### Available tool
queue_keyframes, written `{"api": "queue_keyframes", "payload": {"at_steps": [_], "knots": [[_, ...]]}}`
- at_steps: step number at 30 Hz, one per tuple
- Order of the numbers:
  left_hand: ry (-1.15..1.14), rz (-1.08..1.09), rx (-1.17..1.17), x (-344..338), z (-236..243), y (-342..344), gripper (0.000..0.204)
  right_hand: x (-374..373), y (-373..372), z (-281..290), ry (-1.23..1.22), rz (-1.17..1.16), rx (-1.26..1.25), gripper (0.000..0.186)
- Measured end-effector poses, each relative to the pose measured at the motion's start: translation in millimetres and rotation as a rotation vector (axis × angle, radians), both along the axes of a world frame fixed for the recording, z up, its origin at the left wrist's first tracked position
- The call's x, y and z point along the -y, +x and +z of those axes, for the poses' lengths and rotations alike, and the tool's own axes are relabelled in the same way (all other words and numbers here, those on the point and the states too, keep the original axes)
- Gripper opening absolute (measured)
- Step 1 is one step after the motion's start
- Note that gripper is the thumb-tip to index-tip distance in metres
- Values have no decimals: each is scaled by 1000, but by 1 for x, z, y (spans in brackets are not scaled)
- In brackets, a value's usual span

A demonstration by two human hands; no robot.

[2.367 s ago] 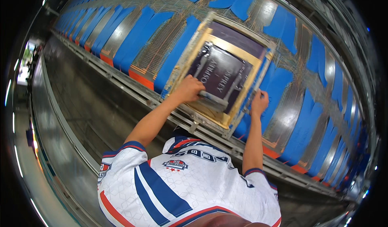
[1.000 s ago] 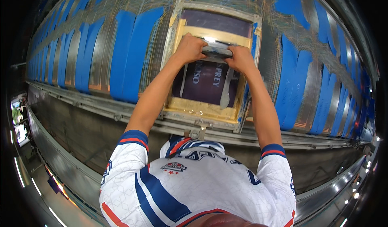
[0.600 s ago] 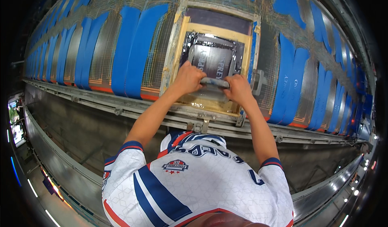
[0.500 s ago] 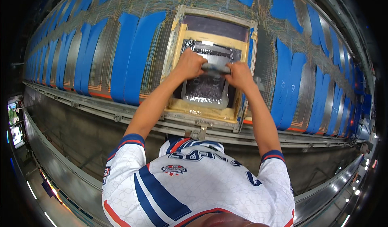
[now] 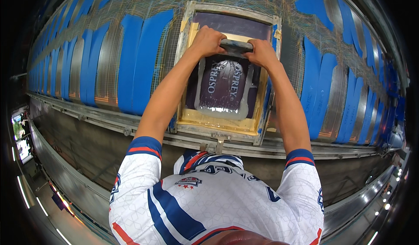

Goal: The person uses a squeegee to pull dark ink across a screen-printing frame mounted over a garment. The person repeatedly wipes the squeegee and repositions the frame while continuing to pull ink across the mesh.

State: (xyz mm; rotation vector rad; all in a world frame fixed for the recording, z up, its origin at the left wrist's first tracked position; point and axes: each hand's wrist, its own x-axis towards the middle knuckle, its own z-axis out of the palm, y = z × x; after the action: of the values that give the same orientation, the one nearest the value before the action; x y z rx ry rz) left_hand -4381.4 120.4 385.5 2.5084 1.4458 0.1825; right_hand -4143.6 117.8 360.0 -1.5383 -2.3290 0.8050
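A wooden-framed printing screen [image 5: 188, 119] lies flat on a long table, its dark mesh showing pale lettering and a band of whitish ink near its close edge. My left hand [image 5: 207, 41] and my right hand [image 5: 262, 53] both grip a grey squeegee [image 5: 236, 47] held across the far part of the mesh. Both arms reach straight out over the screen.
Long blue fabric pieces [image 5: 133, 66] lie side by side along the table to the left and right [image 5: 321, 88] of the screen. A metal rail [image 5: 100, 116] runs along the table's near edge. A floor with lights lies below.
The squeegee has travelled from the near part of the screen to its far end, both hands staying on it. More of the lettering on the mesh now shows.
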Motion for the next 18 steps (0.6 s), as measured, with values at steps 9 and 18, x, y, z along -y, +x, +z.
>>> {"api": "queue_keyframes", "payload": {"at_steps": [9, 18], "knots": [[46, -37, 73, 202, -6, -9, 20, 208, -3, -1, 40, 52, -63, 32], [69, -12, 10, 229, -8, -14, 34, 131, 79, -74, 274, -933, -228, 31]]}}
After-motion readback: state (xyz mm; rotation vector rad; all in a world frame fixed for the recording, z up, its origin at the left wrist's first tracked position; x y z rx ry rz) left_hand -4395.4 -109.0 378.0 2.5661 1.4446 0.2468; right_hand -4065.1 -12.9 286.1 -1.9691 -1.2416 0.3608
